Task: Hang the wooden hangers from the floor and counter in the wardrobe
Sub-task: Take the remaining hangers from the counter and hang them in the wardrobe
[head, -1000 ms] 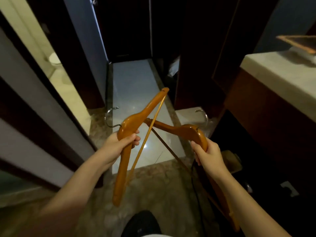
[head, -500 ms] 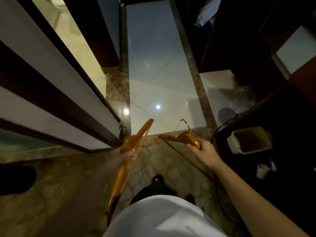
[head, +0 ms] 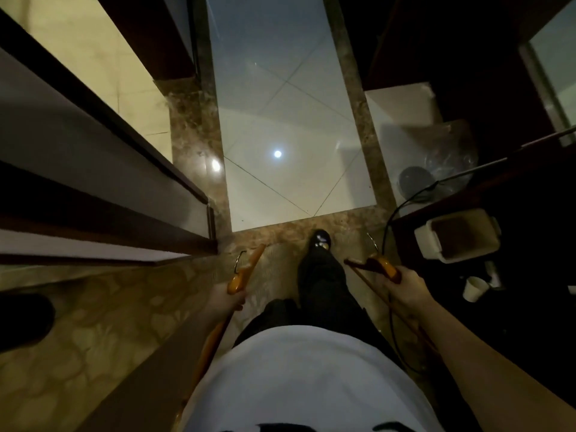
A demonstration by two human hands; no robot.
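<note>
I look almost straight down at the floor. My left hand (head: 226,299) grips one wooden hanger (head: 246,269) near its metal hook, its lower arm trailing back beside my hip. My right hand (head: 405,283) grips a second wooden hanger (head: 378,266) at its shoulder, the hook pointing up and forward and the crossbar running down along my forearm. Both hangers hang low at my sides, apart from each other. The wardrobe rail is out of view.
A dark-framed door panel (head: 124,188) stands close on my left. On the right a dark unit holds a white bin (head: 455,241) and a white cup (head: 473,288); a black cable (head: 405,201) trails over the floor. My leg and shoe (head: 319,240) step onto marble tile.
The view has tipped from looking ahead to looking down. Both hands have dropped and spread apart to my sides, each still holding its hanger, and my foot has stepped forward.
</note>
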